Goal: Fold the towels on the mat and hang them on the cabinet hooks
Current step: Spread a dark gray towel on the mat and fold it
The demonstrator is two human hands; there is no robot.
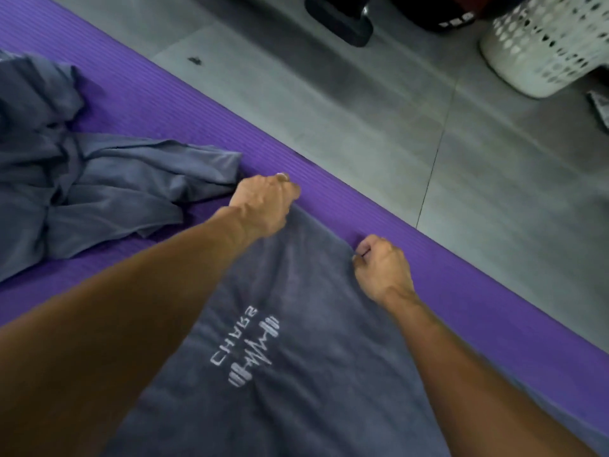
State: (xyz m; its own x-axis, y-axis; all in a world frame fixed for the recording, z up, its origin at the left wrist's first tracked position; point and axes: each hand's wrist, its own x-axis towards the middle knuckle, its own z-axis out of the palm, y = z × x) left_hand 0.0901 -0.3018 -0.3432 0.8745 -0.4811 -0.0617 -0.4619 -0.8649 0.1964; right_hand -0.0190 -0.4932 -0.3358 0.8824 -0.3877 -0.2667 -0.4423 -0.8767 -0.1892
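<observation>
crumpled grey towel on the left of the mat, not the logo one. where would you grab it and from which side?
Probably the flat corner flap of the crumpled towel, where it points toward the left hand. Come from the right, over bare purple mat: that flap lies thin and single-layered at the heap's edge, while the rest is bunched folds whose edges cannot be traced.

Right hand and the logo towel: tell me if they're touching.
Touching. The head view shows the right hand with its fingers curled, pinching the far edge of the logo towel where it meets the purple mat.
</observation>
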